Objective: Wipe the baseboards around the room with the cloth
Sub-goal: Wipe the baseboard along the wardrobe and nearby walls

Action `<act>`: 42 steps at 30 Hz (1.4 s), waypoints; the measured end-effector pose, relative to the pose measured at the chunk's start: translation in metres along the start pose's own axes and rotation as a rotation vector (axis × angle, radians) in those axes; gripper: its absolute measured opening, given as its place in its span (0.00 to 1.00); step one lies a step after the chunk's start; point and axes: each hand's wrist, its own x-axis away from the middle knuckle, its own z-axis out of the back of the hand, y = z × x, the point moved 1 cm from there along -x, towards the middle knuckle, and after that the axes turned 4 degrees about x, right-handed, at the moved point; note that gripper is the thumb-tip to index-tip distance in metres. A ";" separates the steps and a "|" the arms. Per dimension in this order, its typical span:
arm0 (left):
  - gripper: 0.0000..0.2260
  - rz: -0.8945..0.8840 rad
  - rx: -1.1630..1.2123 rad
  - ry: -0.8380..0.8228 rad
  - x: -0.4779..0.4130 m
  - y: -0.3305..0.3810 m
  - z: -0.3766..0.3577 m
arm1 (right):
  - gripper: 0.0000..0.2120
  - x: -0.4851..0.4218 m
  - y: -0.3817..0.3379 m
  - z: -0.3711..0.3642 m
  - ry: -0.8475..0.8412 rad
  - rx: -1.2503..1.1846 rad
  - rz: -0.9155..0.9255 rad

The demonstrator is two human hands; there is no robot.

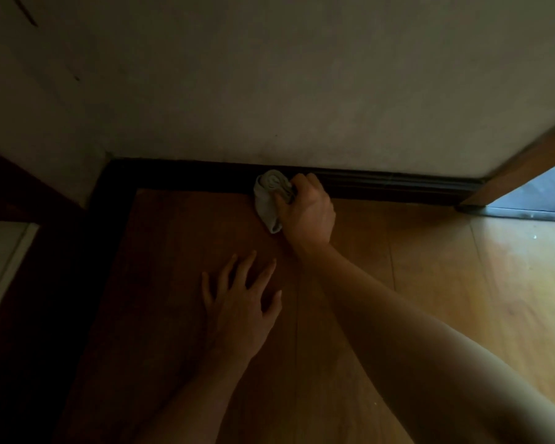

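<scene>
Two bare hands work low at the foot of a wall. The right hand [306, 213] has its fingers curled tight round a pale grey cloth [269, 197], a soft bunched wad with rolled folds at the top and a limp tail hanging toward the floor. The bunched end of the cloth is pressed against the baseboard [382, 184], a dark, glossy strip with long grooves moulded along its face, running straight where the wall [269, 91] meets the floor [446, 267]. The cloth sits roughly midway along this strip, between its dim left end and the door frame [526, 168] on the right. The left hand [237, 312] holds nothing; its fingers are spread and nearly straight, resting on the floor nearer the person, apart from the cloth. The floor is smooth wood in wide planks with thin seams, reddish brown in the shade and bright honey-coloured where daylight falls on the right. The wall is matt, off-white and faintly mottled with smudges. The door frame is a plain brown wooden post slanting across the upper right, with a dark threshold strip [526, 213] at its foot. At the far left edge a flat white panel [0, 261] shows in deep shadow
</scene>
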 end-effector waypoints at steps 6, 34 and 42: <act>0.26 0.003 0.026 0.039 0.002 0.005 0.004 | 0.11 0.002 0.049 0.035 0.121 0.009 -0.151; 0.24 -0.139 0.008 0.070 -0.018 0.035 0.001 | 0.16 -0.010 0.149 0.118 0.189 -0.041 -0.426; 0.28 -0.146 0.005 0.093 -0.016 0.040 0.003 | 0.13 -0.013 0.149 0.122 0.141 -0.030 -0.347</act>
